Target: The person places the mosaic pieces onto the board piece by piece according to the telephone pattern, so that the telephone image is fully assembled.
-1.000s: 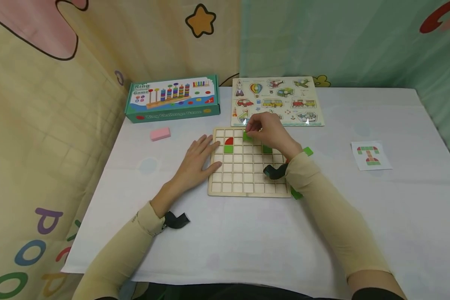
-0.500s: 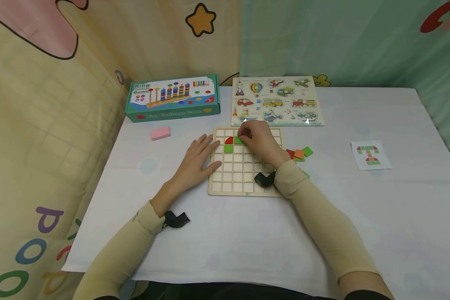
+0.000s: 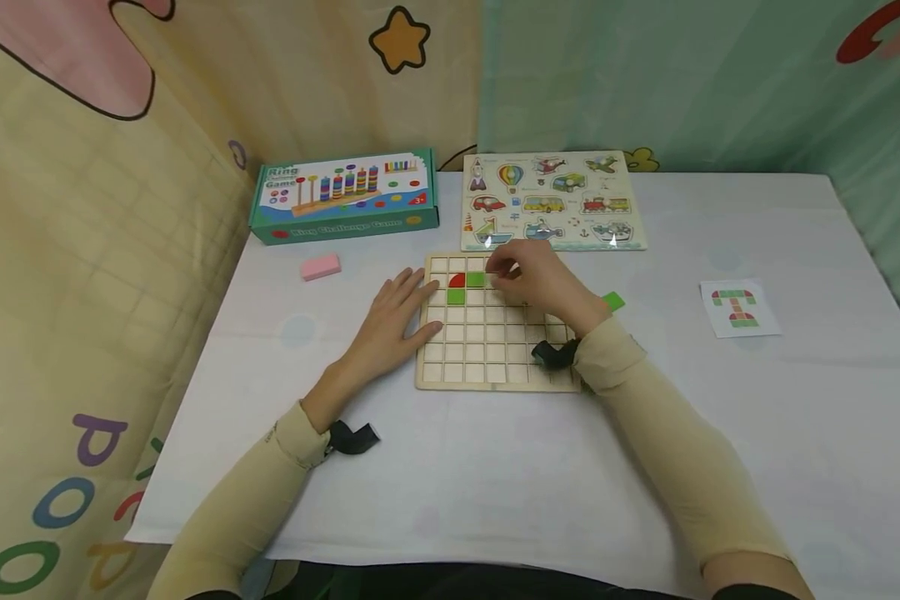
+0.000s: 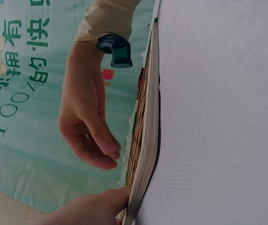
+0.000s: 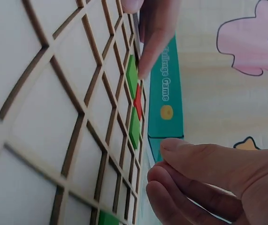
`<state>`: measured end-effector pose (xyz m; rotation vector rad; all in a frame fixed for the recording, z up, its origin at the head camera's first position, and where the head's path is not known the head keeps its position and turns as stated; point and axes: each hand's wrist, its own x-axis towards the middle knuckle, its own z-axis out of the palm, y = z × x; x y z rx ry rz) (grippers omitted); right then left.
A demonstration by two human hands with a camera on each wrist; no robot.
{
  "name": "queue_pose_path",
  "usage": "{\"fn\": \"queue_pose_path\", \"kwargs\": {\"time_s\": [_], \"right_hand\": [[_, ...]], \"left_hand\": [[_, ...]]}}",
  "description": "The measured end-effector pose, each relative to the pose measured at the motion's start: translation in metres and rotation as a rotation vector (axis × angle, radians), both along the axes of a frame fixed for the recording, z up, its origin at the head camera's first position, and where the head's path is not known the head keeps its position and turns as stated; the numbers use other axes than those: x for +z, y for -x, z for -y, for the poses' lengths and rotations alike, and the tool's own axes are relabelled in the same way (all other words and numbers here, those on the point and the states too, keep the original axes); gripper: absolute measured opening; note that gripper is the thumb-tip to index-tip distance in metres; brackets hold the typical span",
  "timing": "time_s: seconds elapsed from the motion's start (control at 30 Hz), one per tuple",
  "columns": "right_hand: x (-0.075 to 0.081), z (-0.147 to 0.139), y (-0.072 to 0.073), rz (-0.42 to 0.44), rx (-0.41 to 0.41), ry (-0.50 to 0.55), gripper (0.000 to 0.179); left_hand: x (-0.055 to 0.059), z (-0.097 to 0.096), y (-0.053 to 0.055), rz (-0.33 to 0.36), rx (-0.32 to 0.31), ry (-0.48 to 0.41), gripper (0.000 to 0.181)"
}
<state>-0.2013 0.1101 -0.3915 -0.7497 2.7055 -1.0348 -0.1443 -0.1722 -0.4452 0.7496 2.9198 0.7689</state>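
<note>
A wooden grid board (image 3: 492, 387) lies in the middle of the table. In its upper left part sit a red quarter-round tile (image 3: 458, 282), a green square tile (image 3: 475, 280) to its right and another green square tile (image 3: 456, 297) below it. My left hand (image 3: 393, 318) rests on the board's left edge with its fingers stretched out. Above the board's upper part hovers my right hand (image 3: 536, 279), its fingers loosely bent. Nothing shows between its thumb and fingers (image 5: 190, 161) in the right wrist view. One more green tile (image 5: 108, 218) sits in the grid there.
A loose green tile (image 3: 613, 301) lies right of the board, partly behind my wrist. Farther right is a pattern card (image 3: 741, 308). Behind stand a green game box (image 3: 345, 198) and a vehicle picture puzzle (image 3: 555, 200). A pink block (image 3: 320, 267) lies left.
My right hand carried a green square tile leftward, set it beside the red tile and let it go. It has since moved back to the right. My left hand stayed put.
</note>
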Motion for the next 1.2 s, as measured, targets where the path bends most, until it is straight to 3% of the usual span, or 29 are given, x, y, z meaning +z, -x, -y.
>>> {"fn": "queue_pose_path", "kwargs": {"time_s": [0.13,0.37,0.53,0.9,1.2], "right_hand": [[0.004,-0.030,-0.007,0.011,-0.033,-0.014,0.018],[-0.002,-0.083,-0.023,0.043,-0.134,-0.048,0.019],[-0.008,-0.105,-0.034,0.059,-0.147,-0.065,0.021],[-0.015,-0.112,-0.036,0.031,-0.103,-0.073,0.023],[-0.016,-0.114,-0.033,0.073,-0.097,-0.079,0.022]], "left_hand": [[0.001,0.001,0.000,0.001,0.000,-0.007,0.069],[0.001,0.001,0.000,-0.010,-0.003,0.001,0.069],[0.000,0.002,0.000,-0.011,-0.003,0.002,0.069],[0.000,0.001,0.002,-0.015,-0.006,0.002,0.069],[-0.001,0.000,0.000,-0.014,-0.002,-0.016,0.069]]}}
